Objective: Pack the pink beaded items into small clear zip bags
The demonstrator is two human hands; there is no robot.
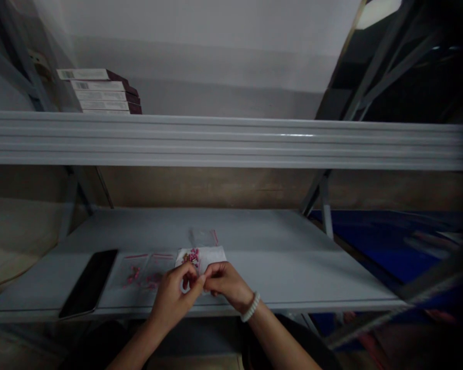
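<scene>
My left hand (178,290) and my right hand (226,281) meet at the fingertips over the front of a grey shelf (270,257). Both are closed in a pinch; whatever they hold is too small to make out. Just behind them lies a white sheet (213,253) with a heap of small pink and gold beads (191,257) on its left half. To the left are two clear zip bags, one with pink pieces (133,275) inside, the other (159,263) partly behind my left hand. Another clear zip bag (203,237) lies behind the sheet.
A dark flat tablet-like slab (89,282) rests at the shelf's left front. Above runs a ridged shelf edge (231,141), with a stack of thin boxes (104,92) on that upper shelf. A metal post (326,205) stands at the right, beside a blue surface (374,241).
</scene>
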